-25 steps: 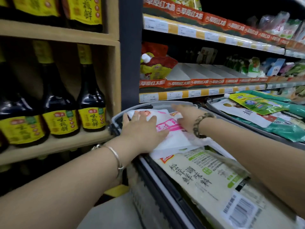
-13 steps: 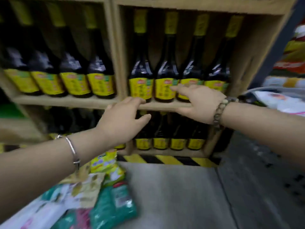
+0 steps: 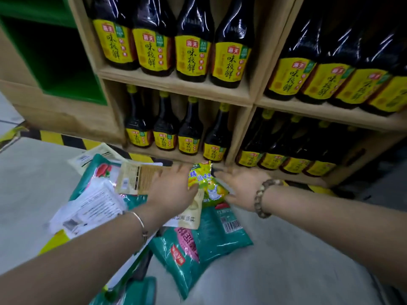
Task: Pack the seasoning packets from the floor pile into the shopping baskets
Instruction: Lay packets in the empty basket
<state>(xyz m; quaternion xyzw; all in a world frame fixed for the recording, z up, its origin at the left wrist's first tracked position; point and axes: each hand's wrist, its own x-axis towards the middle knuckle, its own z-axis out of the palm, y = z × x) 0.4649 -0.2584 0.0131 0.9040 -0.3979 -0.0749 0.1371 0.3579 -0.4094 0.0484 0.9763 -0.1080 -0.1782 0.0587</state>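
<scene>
overlapping yellow packet (image 3: 210,183), left hand (image 3: 174,190) hides its edge

Out of the basket — left hand (image 3: 174,190) and right hand (image 3: 240,186) now flank the yellow packet (image 3: 208,183).

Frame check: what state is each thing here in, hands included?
Yellow packet: lying on other packets, between the hands; grip unclear.
Left hand: open, fingers straight, reaching beside it.
Right hand: open, fingers straight, on its other side.
Teal packets: lying flat.
White packet: lying printed side up.
Bottles: upright, shelved.
</scene>
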